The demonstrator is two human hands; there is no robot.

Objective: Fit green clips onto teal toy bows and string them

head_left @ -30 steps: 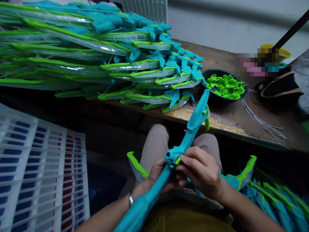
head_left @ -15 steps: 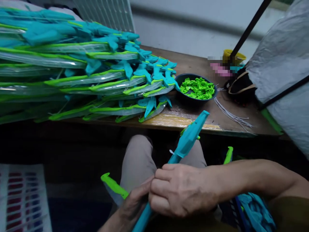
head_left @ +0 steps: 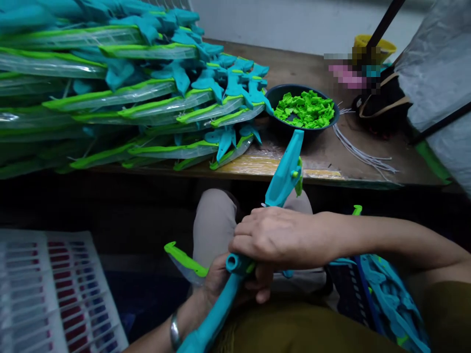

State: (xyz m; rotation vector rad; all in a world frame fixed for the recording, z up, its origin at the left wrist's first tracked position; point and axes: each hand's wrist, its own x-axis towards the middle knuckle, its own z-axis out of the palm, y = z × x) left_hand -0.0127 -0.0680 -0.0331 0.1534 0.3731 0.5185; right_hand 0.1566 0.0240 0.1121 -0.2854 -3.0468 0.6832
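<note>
A long teal plastic toy piece [head_left: 285, 176] points away from my lap, with a green clip on the side near its far end. My right hand [head_left: 281, 238] wraps over its middle from above, fingers curled around it. Beneath and to the left, my left hand [head_left: 217, 277] grips the same piece, its fingers partly hidden. Between the hands a round hollow teal stub shows. A green-edged clear curved blade [head_left: 187, 262] sticks out left of my left hand; its join, if any, is hidden.
Teal toys with green-and-clear blades [head_left: 154, 98] are stacked high on the table's left. A dark bowl [head_left: 270, 93] holds green pieces [head_left: 305, 110]; white ties [head_left: 364, 149] lie beside it. A white slatted crate [head_left: 40, 240] stands lower left, and more teal parts [head_left: 393, 304] lie lower right.
The toy piece has rolled and swung more upright, so its green clip now faces right and its round stub shows. My right hand has shifted up slightly. The camera view has tipped down.
</note>
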